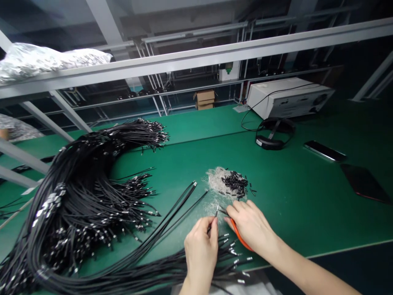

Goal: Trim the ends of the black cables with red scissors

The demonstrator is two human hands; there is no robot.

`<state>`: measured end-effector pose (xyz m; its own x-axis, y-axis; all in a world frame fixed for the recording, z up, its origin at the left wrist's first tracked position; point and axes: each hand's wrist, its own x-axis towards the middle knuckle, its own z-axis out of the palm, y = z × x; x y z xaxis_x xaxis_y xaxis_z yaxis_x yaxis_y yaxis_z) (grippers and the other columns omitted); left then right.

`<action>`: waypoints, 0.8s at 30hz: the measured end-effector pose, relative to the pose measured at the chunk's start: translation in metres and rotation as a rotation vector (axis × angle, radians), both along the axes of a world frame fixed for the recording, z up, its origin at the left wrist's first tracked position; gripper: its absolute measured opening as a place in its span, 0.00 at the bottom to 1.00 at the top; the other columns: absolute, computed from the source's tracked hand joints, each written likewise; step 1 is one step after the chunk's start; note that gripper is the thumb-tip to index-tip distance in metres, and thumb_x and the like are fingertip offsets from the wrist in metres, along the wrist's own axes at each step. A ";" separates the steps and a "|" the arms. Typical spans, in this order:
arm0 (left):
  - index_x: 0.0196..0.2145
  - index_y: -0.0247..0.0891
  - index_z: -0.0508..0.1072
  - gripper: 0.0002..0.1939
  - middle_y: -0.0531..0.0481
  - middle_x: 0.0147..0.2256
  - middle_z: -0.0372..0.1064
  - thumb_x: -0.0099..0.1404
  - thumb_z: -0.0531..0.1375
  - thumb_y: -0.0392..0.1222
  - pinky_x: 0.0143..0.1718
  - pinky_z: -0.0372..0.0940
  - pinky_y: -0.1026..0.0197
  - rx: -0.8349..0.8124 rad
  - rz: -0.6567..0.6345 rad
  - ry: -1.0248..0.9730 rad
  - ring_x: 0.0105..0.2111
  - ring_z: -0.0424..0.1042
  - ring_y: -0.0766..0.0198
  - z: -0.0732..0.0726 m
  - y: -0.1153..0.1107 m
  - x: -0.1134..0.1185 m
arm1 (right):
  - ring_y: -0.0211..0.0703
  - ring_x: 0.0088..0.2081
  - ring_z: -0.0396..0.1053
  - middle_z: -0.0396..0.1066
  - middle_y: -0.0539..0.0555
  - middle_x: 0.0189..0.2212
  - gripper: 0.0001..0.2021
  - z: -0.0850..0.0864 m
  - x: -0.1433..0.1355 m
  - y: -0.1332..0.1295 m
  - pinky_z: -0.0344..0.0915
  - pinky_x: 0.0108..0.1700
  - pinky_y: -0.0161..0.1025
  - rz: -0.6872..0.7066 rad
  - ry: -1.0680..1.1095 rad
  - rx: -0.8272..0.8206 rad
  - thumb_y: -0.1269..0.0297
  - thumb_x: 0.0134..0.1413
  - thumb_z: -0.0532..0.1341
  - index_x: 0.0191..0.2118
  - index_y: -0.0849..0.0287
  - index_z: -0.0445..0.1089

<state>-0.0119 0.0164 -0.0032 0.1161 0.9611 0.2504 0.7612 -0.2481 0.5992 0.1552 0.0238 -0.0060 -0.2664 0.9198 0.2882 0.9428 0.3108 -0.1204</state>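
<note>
Between thumb and fingers, my left hand [201,246] pinches a black cable whose light tip [217,209] points up. My right hand [250,225] is wrapped round orange-handled cutters [238,234], whose dark jaws are close to that tip; whether they touch it I cannot tell. Beyond the hands is a heap of short black tube pieces [235,183] beside pale, hair-like scraps [216,178]. Several black cables [172,217] lie left of my left hand. More cable ends with white tips [235,256] spread below both hands.
A large bundle of black cables [82,176] covers the left of the green table [294,196]. A headset-like band [274,133], a phone [324,150] and a dark flat object [364,182] lie at right. A white box-shaped device [287,98] stands behind them. A metal rail [196,57] crosses above.
</note>
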 end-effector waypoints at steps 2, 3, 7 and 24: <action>0.32 0.43 0.73 0.10 0.53 0.29 0.74 0.67 0.54 0.43 0.31 0.61 0.63 0.017 0.002 0.013 0.29 0.74 0.62 0.000 0.000 0.000 | 0.44 0.31 0.65 0.67 0.50 0.29 0.04 0.000 -0.002 -0.002 0.48 0.37 0.41 0.025 -0.008 0.015 0.69 0.58 0.58 0.32 0.55 0.65; 0.32 0.43 0.73 0.10 0.53 0.29 0.74 0.67 0.54 0.43 0.30 0.61 0.63 0.025 0.003 0.019 0.29 0.74 0.62 0.000 0.000 0.001 | 0.44 0.31 0.64 0.67 0.50 0.29 0.04 -0.001 -0.002 -0.003 0.48 0.36 0.41 0.034 -0.013 0.024 0.70 0.58 0.58 0.32 0.55 0.65; 0.31 0.42 0.73 0.10 0.53 0.28 0.73 0.67 0.54 0.43 0.29 0.60 0.64 0.066 0.000 0.029 0.27 0.73 0.63 -0.001 -0.001 0.002 | 0.43 0.29 0.64 0.67 0.50 0.26 0.07 -0.002 -0.002 -0.001 0.48 0.36 0.41 0.060 -0.034 0.070 0.75 0.57 0.57 0.30 0.57 0.66; 0.34 0.38 0.75 0.10 0.49 0.29 0.72 0.65 0.56 0.44 0.30 0.64 0.66 -0.031 -0.072 -0.257 0.27 0.71 0.64 0.013 -0.003 0.000 | 0.34 0.25 0.58 0.61 0.46 0.22 0.17 0.003 -0.026 -0.001 0.57 0.28 0.32 0.026 1.328 -0.429 0.51 0.59 0.56 0.28 0.59 0.64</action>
